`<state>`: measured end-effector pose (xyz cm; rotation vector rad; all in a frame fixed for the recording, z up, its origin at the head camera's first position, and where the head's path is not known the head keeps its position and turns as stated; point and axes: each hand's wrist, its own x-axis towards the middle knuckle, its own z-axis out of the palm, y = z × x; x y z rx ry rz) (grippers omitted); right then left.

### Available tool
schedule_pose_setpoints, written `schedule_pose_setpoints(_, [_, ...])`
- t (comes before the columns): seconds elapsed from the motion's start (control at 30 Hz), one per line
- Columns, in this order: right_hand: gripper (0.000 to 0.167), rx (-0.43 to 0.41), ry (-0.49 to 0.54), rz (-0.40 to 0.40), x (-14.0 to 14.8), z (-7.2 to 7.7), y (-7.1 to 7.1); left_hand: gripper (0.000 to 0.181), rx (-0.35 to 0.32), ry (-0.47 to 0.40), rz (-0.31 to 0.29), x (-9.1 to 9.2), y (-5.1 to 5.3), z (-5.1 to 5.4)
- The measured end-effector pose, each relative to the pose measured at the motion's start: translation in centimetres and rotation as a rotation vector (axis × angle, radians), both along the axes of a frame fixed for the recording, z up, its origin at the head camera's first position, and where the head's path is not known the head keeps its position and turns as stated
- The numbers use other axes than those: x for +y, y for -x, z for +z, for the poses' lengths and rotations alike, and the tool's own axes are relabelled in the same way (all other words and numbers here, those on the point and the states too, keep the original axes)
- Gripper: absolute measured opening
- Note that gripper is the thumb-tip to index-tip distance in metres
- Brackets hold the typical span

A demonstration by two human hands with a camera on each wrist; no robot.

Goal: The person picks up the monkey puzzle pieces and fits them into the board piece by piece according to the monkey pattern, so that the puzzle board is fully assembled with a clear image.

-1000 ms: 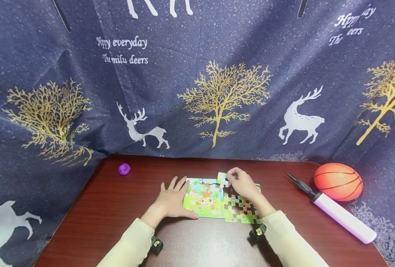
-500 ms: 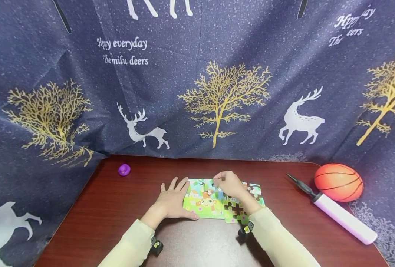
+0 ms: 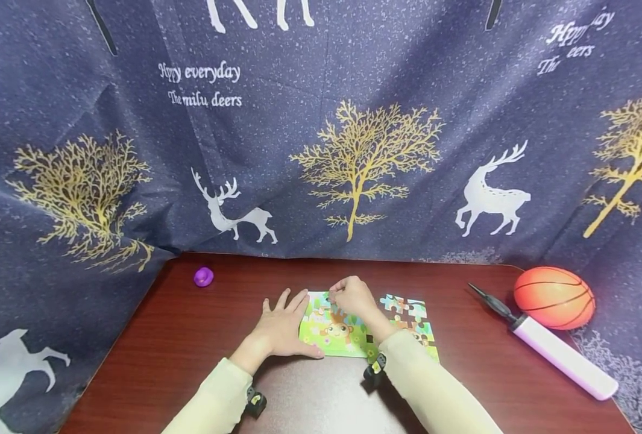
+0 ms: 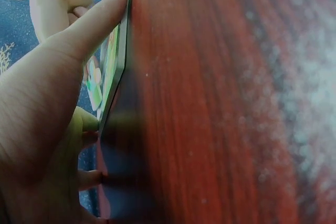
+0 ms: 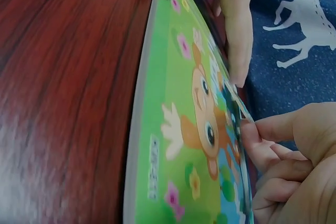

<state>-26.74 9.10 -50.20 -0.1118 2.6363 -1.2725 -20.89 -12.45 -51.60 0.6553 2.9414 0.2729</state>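
Observation:
A flat puzzle board [image 3: 348, 347] with a printed monkey picture lies on the table. My left hand [image 3: 281, 328] rests at its left side with fingers spread, the thumb [image 4: 102, 17] on the board's near edge. Over the board's upper left, my right hand [image 3: 354, 298] pinches a jigsaw piece [image 5: 241, 107] between thumb and index finger; in the right wrist view the piece is seen nearly edge-on. Most of that piece is hidden by the fingers in the head view. Right of the board lie joined and loose jigsaw pieces [image 3: 418, 308], partly covered by my right forearm.
On the right stand an orange basketball-patterned ball [image 3: 554, 298] and a white hand pump [image 3: 567, 358] with a black nozzle. A small purple object [image 3: 204, 277] sits at the back left. A dark blue printed cloth [image 3: 321, 229] hangs behind the table [image 3: 234, 271].
My right hand has carried the jigsaw piece leftward, from above the loose pieces to the board's upper left. More pieces at the right now show. My left hand has stayed put.

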Motion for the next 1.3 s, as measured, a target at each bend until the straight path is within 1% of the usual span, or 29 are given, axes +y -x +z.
schedule_pose_setpoints(0.27, [0.008, 0.015, -0.045, -0.045, -1.1, 0.2, 0.0, 0.137, 0.004, -0.007, -0.005, 0.1, 0.0, -0.1])
schedule_pose_setpoints(0.37, [0.006, 0.017, -0.060, -0.062, -1.4, 0.3, 0.1, 0.136, 0.005, -0.022, -0.009, 0.1, 0.0, 0.0])
schedule_pose_setpoints(0.5, [0.005, 0.024, -0.098, -0.084, -1.8, 0.2, 0.3, 0.136, 0.003, -0.044, -0.015, 0.1, 0.0, -0.2])
schedule_pose_setpoints(0.6, [0.005, 0.023, -0.117, -0.090, -1.9, 0.2, 0.4, 0.136, -0.005, -0.047, -0.009, 0.0, -0.1, -0.1])
schedule_pose_setpoints(0.83, [0.008, 0.003, -0.119, -0.089, -1.9, 0.3, 0.2, 0.131, -0.007, -0.028, -0.011, 0.0, 0.0, 0.1])
schedule_pose_setpoints(1.1, [0.007, 0.040, -0.149, -0.066, -1.5, 0.1, 0.1, 0.130, 0.000, -0.028, -0.019, 0.0, 0.0, 0.1])
schedule_pose_setpoints(1.2, [0.009, 0.047, -0.133, -0.052, -1.4, 0.0, 0.1, 0.131, -0.004, -0.016, -0.019, -0.1, 0.0, -0.1])
schedule_pose_setpoints(1.3, [0.012, 0.041, -0.091, -0.020, -1.1, -0.1, 0.0, 0.132, -0.006, -0.012, -0.018, -0.1, 0.1, -0.3])
